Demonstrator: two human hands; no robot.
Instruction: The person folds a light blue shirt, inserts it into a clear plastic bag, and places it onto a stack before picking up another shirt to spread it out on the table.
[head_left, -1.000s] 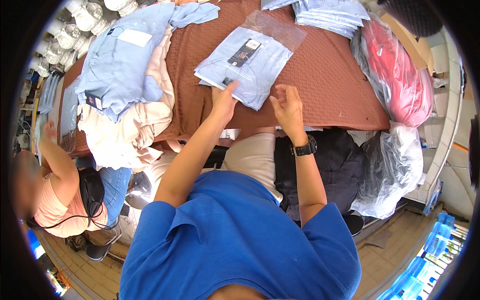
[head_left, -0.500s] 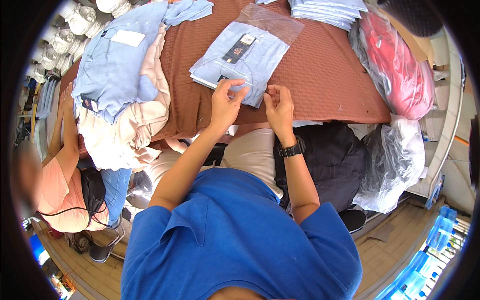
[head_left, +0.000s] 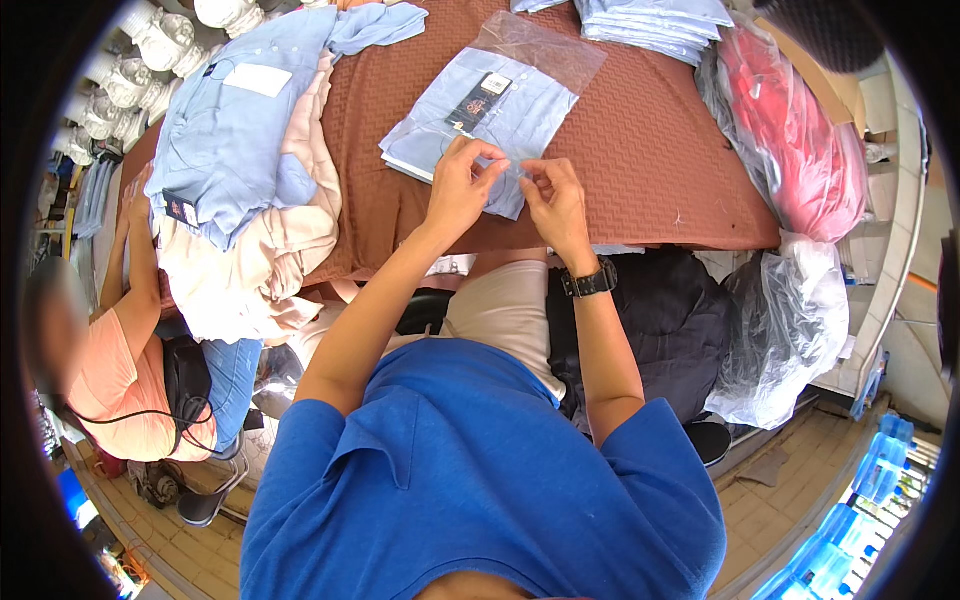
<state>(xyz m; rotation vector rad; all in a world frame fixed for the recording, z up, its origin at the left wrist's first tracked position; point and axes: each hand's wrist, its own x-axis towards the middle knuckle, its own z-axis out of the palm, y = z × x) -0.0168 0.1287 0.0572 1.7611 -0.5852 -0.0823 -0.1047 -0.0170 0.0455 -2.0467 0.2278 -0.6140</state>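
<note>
A folded light blue shirt lies on the table in a clear plastic bag, whose far end stretches flat past the shirt. On its front is a dark hang tag with a white label. Over the near end of the bag, my left hand is closed in a pinch, thumb against fingertips. Facing it, my right hand, with a black watch on the wrist, pinches too. Their fingertips are close together; whatever lies between them is too small to make out.
A brown cloth covers the table. At left, an unfolded blue shirt rests on beige fabric, beside a seated co-worker. Folded blue shirts are stacked at the back; bagged red clothing is at right.
My left hand has moved slightly right and away from me, and my right hand slightly left. The fingertips are nearer each other. The bagged shirt has stayed nearly in place.
</note>
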